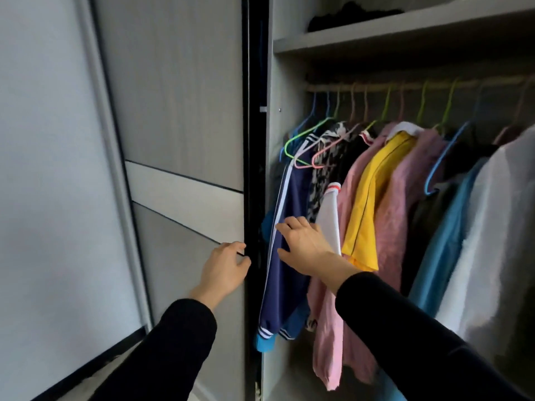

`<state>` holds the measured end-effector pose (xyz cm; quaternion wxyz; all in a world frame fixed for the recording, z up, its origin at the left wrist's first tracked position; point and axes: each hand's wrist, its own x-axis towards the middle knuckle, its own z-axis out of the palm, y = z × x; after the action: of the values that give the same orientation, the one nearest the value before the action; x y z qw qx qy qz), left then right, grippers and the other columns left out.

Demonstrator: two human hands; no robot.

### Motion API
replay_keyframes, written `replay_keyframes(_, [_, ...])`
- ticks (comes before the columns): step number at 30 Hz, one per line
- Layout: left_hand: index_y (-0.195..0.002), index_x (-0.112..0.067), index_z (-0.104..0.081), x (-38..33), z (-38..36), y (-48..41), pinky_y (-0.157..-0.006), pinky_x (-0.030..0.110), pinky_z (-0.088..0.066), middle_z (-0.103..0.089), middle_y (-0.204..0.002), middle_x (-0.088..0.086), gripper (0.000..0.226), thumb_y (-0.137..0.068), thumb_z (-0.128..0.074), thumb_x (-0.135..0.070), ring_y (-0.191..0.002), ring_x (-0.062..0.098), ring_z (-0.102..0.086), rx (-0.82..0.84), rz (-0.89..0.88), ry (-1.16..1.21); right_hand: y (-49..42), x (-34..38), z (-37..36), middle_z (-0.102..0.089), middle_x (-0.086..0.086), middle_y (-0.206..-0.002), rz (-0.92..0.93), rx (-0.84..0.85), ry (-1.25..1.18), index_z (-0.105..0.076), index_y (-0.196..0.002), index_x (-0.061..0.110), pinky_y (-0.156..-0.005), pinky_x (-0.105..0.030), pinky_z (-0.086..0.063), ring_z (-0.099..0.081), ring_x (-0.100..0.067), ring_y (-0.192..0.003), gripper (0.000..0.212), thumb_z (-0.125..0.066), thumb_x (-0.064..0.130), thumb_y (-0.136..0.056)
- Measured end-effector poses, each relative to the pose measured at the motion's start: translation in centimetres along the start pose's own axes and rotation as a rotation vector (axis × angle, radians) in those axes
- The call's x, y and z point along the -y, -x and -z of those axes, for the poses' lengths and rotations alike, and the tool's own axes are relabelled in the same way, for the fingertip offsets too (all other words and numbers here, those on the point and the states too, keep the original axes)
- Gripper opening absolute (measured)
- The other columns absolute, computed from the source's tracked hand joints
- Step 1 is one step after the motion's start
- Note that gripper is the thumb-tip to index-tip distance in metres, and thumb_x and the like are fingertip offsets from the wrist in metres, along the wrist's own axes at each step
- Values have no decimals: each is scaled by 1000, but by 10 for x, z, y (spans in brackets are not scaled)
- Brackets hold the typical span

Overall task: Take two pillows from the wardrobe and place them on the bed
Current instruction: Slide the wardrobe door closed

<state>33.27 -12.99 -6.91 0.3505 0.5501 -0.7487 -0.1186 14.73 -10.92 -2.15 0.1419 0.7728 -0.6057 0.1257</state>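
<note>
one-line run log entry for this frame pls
phase: opening wardrobe | left hand: on grey sliding door edge | right hand: open, at navy jacket | pillows: unseen

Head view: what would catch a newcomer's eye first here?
The row of clothes on coloured hangers fills the open wardrobe at right, with the yellow shirt brightest at centre. Below it, the right hand spreads against the navy jacket, while the left hand rests at the sliding door's dark edge. No pillows show.

The single head-worn camera faces forward and slightly down, close to the open grey wardrobe [285,169]; both black-sleeved arms enter from the near edge.
</note>
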Motion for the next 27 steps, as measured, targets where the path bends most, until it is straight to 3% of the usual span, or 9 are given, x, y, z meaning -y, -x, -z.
replay_keyframes(3, [-128,-16,-53,11,4,-38,-86,26,-41,-56,-128,13,40,-89,-53,-25,-108,25,-57,-23,30,55,-48,0,10,-35,-8,-146,56,-90,46,-36,-138,15,-107,-47,-28,-28,-26,-134,55,-53,28,-88])
replay_keyframes(11, [-134,-17,-45,39,-4,-126,-101,28,-35,-49,-138,8,45,-90,-51,-26,-125,21,-43,-131,1,138,-161,2,31,-18,-9,-157,220,-277,279,-33,-141,12,-114,-52,-11,-8,-24,-146,57,-49,17,-86])
replay_keyframes(14, [-134,-20,-44,44,-12,-149,-94,21,-32,-49,-136,4,46,-89,-51,-28,-125,18,-42,-127,-72,153,-189,-2,38,-17,-10,-158,298,-306,430,-33,-141,11,-115,-55,-6,-5,-25,-147,57,-47,14,-86])
replay_keyframes(17, [-126,-22,-48,48,-16,-168,-86,21,-38,-54,-123,1,39,-89,-51,-32,-114,17,-50,-112,-98,200,-206,-11,42,-19,-10,-157,352,-273,557,-34,-141,12,-115,-57,-5,-6,-25,-147,56,-48,15,-87])
replay_keyframes(22, [-93,-22,-49,49,-23,-182,-68,24,-44,-61,-87,-2,11,-86,-54,-30,-79,14,-58,-59,-159,295,-214,-22,36,-18,-8,-158,384,-234,687,-37,-138,21,-113,-59,-2,3,-26,-147,60,-56,16,-81])
replay_keyframes(27, [-88,-26,-44,51,-28,-184,-63,22,-43,-57,-78,-6,16,-81,-58,-30,-69,9,-56,-24,-163,330,-214,-18,33,-39,-8,-147,384,-289,719,-50,-123,22,-112,-60,-19,-16,-28,-146,51,-63,14,-74])
